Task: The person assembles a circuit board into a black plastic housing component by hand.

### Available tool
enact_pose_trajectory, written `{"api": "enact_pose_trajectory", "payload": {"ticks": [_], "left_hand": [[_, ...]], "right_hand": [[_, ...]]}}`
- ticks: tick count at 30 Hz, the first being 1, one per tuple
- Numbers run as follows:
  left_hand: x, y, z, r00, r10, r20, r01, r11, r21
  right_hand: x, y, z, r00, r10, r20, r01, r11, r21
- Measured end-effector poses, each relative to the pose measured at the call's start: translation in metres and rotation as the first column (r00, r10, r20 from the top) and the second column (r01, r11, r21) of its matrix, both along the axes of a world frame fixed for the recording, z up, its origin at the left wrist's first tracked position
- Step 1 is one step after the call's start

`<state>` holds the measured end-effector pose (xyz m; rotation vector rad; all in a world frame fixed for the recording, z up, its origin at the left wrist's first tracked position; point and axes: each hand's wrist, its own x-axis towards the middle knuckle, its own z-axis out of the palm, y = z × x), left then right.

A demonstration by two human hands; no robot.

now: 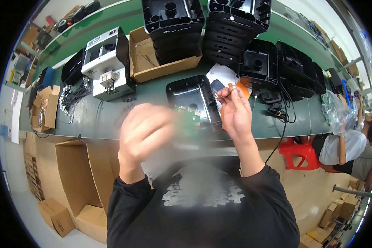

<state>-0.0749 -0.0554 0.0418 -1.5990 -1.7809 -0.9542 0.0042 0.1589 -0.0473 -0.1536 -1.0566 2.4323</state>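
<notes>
Green bench (80, 119) | our blurred left hand (146, 129) seems to grip the board (193, 118), before the black shell (182, 91); right hand (238, 109) pinches something tiny | we judge: board handling; next needs steadying it

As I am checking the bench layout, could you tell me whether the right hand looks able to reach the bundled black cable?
Probably yes: the bundled black cable lies to the right of the right hand, with mostly green benchtop between them and nothing large seeming to block the way.
</notes>
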Motion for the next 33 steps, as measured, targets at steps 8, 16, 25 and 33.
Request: {"api": "enact_pose_trajectory", "payload": {"ticks": [8, 16, 25, 33], "left_hand": [[-0.017, 0.004, -0.016, 0.992, -0.119, 0.038, 0.112, 0.983, 0.146], [-0.018, 0.072, 0.059, 0.934, -0.281, -0.222, 0.233, 0.948, -0.218], [0.029, 0.117, 0.113, 0.792, -0.383, -0.476, 0.321, 0.924, -0.209], [0.030, 0.139, 0.105, 0.758, -0.416, -0.502, 0.448, 0.892, -0.061]], "right_hand": [[0.002, 0.003, 0.000, 0.994, -0.091, 0.066, 0.084, 0.992, 0.097], [0.022, 0.022, -0.003, 0.817, -0.575, -0.044, 0.286, 0.337, 0.897], [0.068, 0.016, 0.089, 0.761, -0.290, -0.581, 0.609, 0.009, 0.793], [0.075, 0.031, 0.094, 0.650, -0.431, -0.626, 0.639, -0.136, 0.757]]}}
